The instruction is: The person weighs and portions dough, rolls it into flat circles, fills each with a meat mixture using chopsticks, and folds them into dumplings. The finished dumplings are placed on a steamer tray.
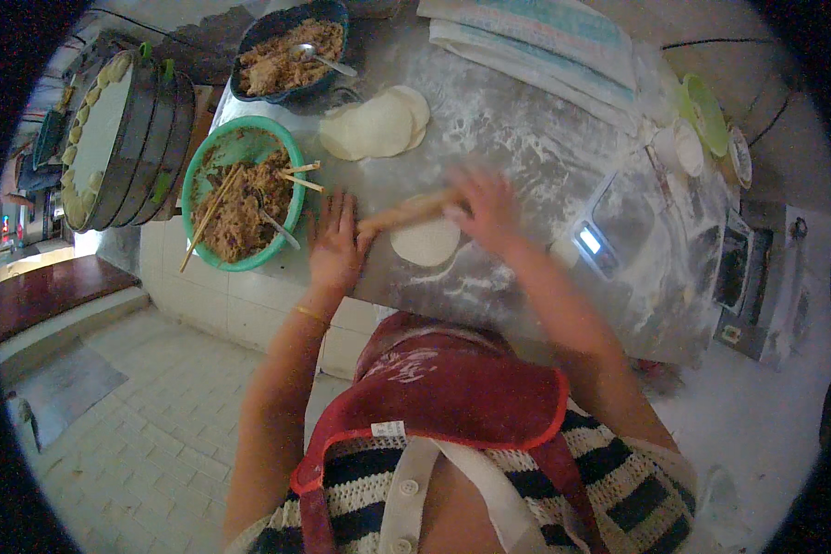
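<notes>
A wooden rolling pin [405, 212] lies at a slant across the top part of a round dough wrapper [426, 242] on the floured table. Its left end meets my left hand [334, 242] between the thumb and the straightened fingers. My right hand [486, 206], blurred, is on the pin's other end. Beyond the pin, several flat rounds of dough [374, 124] overlap in a pile. Left of my left hand stands a green bowl [298, 149] of brown filling [239, 208], with chopsticks [211, 215] and a spoon [277, 228] in it.
Behind the bowl, a dark basin [239, 86] holds more filling and a spoon [325, 59]. Stacked steamers [121, 145] with buns stand at left. A digital scale [592, 239] is right of my right forearm. A folded sack [533, 52] and bowls [703, 114] lie farther off.
</notes>
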{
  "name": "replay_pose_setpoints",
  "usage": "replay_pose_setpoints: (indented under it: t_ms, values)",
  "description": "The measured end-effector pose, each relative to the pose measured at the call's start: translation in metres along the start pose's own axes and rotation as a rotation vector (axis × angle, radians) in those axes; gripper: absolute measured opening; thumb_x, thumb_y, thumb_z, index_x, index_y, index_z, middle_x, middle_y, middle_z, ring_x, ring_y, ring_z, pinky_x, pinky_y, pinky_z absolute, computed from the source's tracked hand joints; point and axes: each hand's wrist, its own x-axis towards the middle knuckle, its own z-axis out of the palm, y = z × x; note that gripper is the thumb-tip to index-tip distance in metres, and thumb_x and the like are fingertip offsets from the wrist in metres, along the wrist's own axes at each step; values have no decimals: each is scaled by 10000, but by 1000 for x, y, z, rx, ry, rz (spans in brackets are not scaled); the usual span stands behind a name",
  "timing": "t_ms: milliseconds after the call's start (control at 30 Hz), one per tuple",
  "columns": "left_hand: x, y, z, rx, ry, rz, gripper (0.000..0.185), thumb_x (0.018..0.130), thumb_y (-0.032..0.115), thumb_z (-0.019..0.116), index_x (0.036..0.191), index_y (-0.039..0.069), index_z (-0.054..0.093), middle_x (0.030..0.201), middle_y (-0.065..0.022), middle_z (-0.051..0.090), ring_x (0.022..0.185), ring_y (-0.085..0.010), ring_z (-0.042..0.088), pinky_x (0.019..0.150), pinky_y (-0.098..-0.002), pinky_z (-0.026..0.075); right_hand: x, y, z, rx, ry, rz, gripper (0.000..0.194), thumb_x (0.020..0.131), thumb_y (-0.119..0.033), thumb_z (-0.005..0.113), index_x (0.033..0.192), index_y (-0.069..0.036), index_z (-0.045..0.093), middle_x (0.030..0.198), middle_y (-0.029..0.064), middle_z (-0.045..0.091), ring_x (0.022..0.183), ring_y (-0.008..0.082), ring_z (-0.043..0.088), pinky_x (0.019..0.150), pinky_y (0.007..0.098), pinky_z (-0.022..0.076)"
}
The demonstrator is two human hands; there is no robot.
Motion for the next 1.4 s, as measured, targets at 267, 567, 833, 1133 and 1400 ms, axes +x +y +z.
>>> replay_pose_setpoints:
  t_ms: [267, 567, 833, 1133, 1400]
  values:
    - [25, 25, -21, -255, 49, -162, 259, 763, 200, 650, 966, 62, 567, 1057, -144, 583, 1030, -346, 519, 949, -458, 370, -9, -33, 20, -143, -19, 130, 373, 697, -167, 674, 1051, -85, 589, 1111, 146, 553, 1055, 329, 494, 895, 456, 376]
    - [-38, -5, -28, -613, 201, -252, 443, 728, 109, 709, 1112, 6, 516, 986, -146, 552, 911, -307, 541, 818, -387, 444, 25, -55, 43, 761, -248, 342, 388, 651, 22, 617, 1019, -53, 521, 900, 108, 571, 796, 223, 549, 693, 354, 465]
    - [-33, -10, -53, -1095, 272, -479, 383, 820, 109, 664, 1129, -15, 474, 1013, -103, 534, 899, -174, 511, 792, -302, 437, 88, -24, -17, 693, 431, 258, 347, 707, -73, 631, 1039, -36, 538, 914, 106, 621, 822, 208, 605, 716, 340, 487]
    - [-28, 3, -45, -997, 122, -503, 366, 811, 99, 669, 1114, -13, 498, 953, -75, 551, 804, -144, 507, 737, -285, 437, -99, 63, -107, -164, -484, 221, 486, 625, -85, 669, 1100, -86, 567, 1117, 147, 563, 1086, 331, 498, 876, 427, 422]
    - [-18, 17, -36, -934, 12, -562, 384, 805, 77, 679, 1128, -20, 494, 960, -65, 552, 817, -131, 515, 733, -265, 446, -87, 35, -77, 623, -186, 720, 579, 648, -88, 706, 1199, -82, 526, 1144, 135, 573, 1062, 300, 553, 856, 382, 456]
